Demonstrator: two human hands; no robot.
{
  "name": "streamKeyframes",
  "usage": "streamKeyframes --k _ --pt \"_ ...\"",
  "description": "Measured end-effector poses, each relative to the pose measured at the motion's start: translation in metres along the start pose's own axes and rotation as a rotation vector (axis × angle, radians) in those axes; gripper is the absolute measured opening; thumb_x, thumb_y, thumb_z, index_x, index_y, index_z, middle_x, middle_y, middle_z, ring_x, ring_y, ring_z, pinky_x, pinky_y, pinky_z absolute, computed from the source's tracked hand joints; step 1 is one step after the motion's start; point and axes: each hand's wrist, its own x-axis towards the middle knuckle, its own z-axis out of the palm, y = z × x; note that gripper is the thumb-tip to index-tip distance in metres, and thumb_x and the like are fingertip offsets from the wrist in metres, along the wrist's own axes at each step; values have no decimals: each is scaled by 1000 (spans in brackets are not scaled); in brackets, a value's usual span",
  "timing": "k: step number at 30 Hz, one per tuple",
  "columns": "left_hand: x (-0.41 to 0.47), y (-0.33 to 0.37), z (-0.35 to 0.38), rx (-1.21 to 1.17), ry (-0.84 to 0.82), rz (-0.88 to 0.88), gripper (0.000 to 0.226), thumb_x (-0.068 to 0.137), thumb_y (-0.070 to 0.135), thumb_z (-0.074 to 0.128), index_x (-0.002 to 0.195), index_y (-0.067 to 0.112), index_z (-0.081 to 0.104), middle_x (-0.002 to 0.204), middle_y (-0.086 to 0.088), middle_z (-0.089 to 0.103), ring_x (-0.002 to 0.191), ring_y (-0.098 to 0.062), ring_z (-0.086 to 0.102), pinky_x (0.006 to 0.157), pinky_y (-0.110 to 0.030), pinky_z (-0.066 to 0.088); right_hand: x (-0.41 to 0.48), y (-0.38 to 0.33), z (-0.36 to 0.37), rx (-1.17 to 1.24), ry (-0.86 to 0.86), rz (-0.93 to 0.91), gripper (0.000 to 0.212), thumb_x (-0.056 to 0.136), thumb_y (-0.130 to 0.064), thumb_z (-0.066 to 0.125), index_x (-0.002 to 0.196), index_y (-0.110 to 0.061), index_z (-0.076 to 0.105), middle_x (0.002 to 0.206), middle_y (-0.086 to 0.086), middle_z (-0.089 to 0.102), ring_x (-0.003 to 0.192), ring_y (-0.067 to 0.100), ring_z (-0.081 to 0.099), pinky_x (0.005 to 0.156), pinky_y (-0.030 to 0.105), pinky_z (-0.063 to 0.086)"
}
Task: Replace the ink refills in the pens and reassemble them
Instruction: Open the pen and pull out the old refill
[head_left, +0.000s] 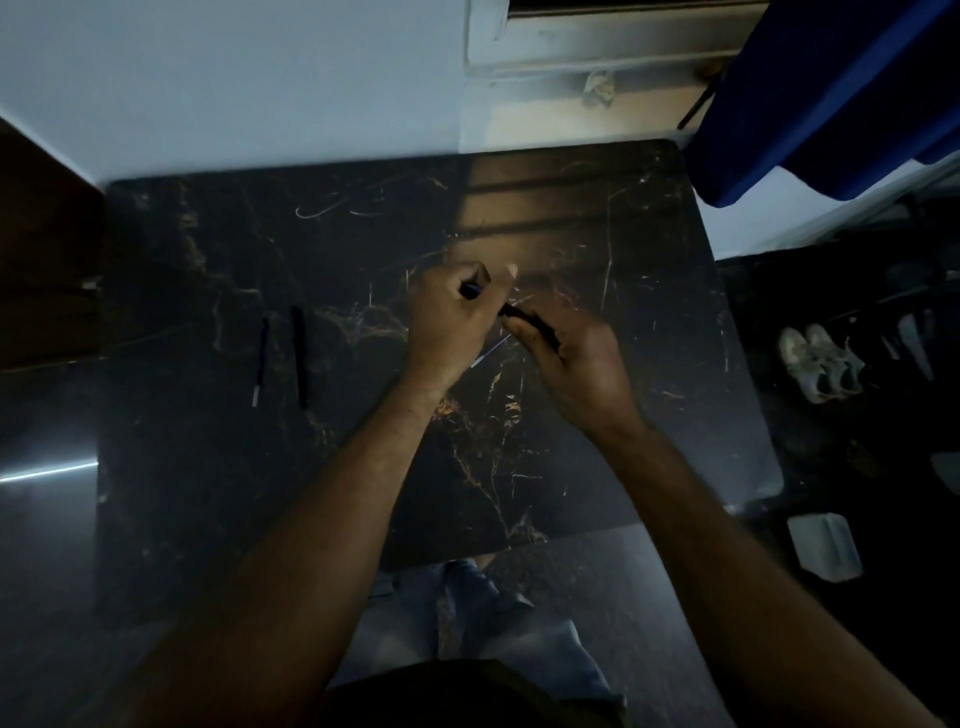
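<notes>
Over the middle of the dark marble table (208, 493), my left hand (447, 322) grips a small dark pen part (471, 290) in curled fingers. My right hand (571, 358) pinches a black pen barrel (524, 318) that points toward the left hand. A thin blue-white refill (491, 352) lies slanted on the table just below the two hands, partly hidden by them. On the table's left side lie a black pen (298, 356) and, beside it, a thin refill (261, 361), both pointing away from me.
A wall runs along the table's far edge, with a blue curtain (831, 104) at the upper right. On the floor to the right stand a pair of pale shoes (821, 364) and a white box (826, 545). My knees show under the near edge.
</notes>
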Motion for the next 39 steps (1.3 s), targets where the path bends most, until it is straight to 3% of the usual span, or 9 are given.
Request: streamKeyframes --k 5,9,11,14,20,29,34,36,39 --pt "8 -9 -13 198 -154 -93 54 100 39 71 52 24 52 40 11 46 37 -2 45 46 -12 30 -3 -1 14 -83 -3 42 14 104 -23 65 110 -12 72 83 -4 65 65 11 56 57 37 48" --pt "4 -18 -28 -339 -403 -357 22 101 25 70 105 4 72 78 -3 73 64 -12 68 52 -24 55 -1 -3 15 34 6 126 13 104 -19 65 110 -13 74 81 -21 60 67 -5 56 63 14 38" --pt "-1 -27 -34 -502 -453 -370 15 100 11 69 113 5 73 90 -7 77 77 -14 74 59 -24 60 -1 -3 15 95 18 170 12 104 -18 64 108 -14 75 83 -24 61 71 -6 58 66 11 38" --pt "-8 -35 -34 -515 -382 -350 6 99 9 70 101 9 76 87 -5 79 78 -13 76 61 -22 61 -2 -3 19 134 25 177 14 104 -18 64 106 -11 75 82 -18 63 71 -1 59 65 12 39" --pt "-14 -29 -18 -488 -221 -337 19 101 18 69 83 12 64 69 -2 67 56 -11 60 44 -24 47 2 3 25 52 33 95 21 106 -26 61 113 -10 74 94 1 74 79 16 69 68 40 56" --pt "-8 -18 -17 -179 -223 -312 51 104 28 65 55 18 57 50 -4 46 43 -15 42 45 -22 37 -8 11 31 -18 39 38 31 105 -33 57 126 -15 70 101 2 75 80 18 69 67 44 57" --pt "-9 -22 -28 -369 -319 -350 17 101 25 69 105 9 75 84 -6 75 70 -15 71 54 -28 56 -6 14 27 87 31 103 22 105 -26 62 122 -17 73 91 -12 72 73 4 65 63 28 51" --pt "-12 -25 -30 -466 -278 -364 13 100 15 70 107 7 77 86 -7 79 75 -14 76 56 -25 59 -5 15 24 116 22 134 21 106 -26 62 120 -18 74 87 -21 66 71 -2 62 63 18 44" --pt "-17 -24 -25 -428 -162 -373 11 97 16 74 89 8 77 78 -9 77 65 -13 72 50 -24 56 -4 15 26 102 9 100 20 107 -27 60 116 -14 73 86 -9 69 70 7 62 61 34 52"
